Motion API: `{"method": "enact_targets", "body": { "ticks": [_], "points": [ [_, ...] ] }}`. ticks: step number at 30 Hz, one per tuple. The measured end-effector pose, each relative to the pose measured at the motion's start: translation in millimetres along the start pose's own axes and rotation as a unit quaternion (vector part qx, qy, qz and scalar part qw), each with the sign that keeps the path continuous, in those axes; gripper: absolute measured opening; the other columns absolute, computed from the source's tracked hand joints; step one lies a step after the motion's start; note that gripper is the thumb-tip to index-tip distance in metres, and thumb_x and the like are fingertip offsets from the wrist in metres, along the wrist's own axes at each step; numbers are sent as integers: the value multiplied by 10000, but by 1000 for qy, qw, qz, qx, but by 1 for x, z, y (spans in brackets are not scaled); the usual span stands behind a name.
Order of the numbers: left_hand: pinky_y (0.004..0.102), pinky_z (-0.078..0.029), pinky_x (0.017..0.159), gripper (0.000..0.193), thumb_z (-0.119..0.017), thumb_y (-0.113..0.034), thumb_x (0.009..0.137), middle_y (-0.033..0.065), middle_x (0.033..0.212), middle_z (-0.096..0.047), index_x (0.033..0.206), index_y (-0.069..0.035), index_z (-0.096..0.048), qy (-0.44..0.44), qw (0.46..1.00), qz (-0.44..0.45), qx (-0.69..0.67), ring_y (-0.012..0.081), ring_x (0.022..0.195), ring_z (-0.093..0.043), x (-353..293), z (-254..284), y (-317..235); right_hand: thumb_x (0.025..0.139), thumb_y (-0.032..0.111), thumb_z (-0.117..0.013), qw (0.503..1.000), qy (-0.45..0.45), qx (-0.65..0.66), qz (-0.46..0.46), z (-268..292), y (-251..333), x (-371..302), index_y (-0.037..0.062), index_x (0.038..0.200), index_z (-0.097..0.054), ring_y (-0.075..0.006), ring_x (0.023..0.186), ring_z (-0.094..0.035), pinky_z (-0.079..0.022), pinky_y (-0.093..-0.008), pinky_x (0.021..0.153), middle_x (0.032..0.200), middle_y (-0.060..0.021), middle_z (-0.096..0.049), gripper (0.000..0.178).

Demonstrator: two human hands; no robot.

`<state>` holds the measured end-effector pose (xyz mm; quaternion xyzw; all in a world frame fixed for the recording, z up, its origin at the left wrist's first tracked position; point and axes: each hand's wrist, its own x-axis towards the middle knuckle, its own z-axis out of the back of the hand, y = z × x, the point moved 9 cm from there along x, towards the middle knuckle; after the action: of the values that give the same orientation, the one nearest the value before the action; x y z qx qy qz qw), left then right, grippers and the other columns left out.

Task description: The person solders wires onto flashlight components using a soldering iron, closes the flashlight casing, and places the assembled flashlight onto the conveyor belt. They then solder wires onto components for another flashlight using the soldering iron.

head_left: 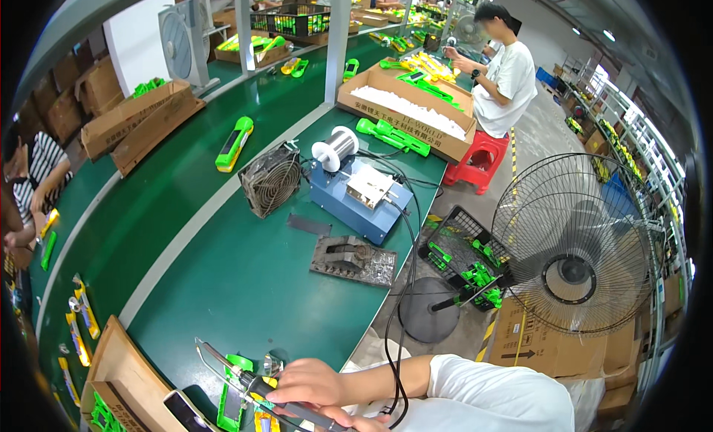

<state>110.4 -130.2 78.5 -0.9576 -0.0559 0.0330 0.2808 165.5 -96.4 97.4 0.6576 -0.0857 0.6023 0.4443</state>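
Note:
My right hand (308, 381) is closed around the dark grip of a soldering iron (260, 387), with a thin bent metal tube running along it toward the tip. The iron passes over a green plastic light housing (236, 387) lying on the green bench. Close beside the fingers sits a small shiny clear piece (274, 362). A yellow part (265, 420) shows below the iron. At the bottom edge, part of my left hand (358, 420) appears near the rear of the iron; most of its fingers are hidden or cut off.
A blue machine (360, 198) with a solder wire spool (336, 150), a small fan (271, 180) and a metal fixture (353, 261) stand ahead. Black cables (407, 283) cross my forearm. A large floor fan (572, 272) is at right; a cardboard tray (111, 365) lies left. A co-worker (505, 76) sits beyond.

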Motion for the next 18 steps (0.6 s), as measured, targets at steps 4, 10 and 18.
{"method": "enact_targets", "body": {
  "ticks": [4,10,18],
  "points": [
    [367,-408,620,184,-423,-236,882,132,648,-503,972,-99,-339,15,1000,-1,-25,235,609,-492,4,6,1,713,106,-604,999,15,-45,17,-4,-5,13,19,1045,-515,-168,508,-512,-384,-276,436,657,-41,-534,354],
    [386,-389,833,142,-334,-140,906,143,840,-546,1023,-75,-288,138,990,-24,11,227,811,-552,5,5,-5,638,89,-643,993,40,-109,-17,-7,-8,19,21,976,-565,-152,432,-478,-356,-259,377,590,-16,-517,354],
    [310,-441,616,291,-652,-191,668,76,874,-568,890,-46,-533,-12,813,-202,546,236,709,-544,-9,36,-61,542,-18,-682,973,96,-189,-88,1,-29,21,27,1040,-512,-225,572,-527,-409,-308,488,699,-73,-549,527]
  ]
}}
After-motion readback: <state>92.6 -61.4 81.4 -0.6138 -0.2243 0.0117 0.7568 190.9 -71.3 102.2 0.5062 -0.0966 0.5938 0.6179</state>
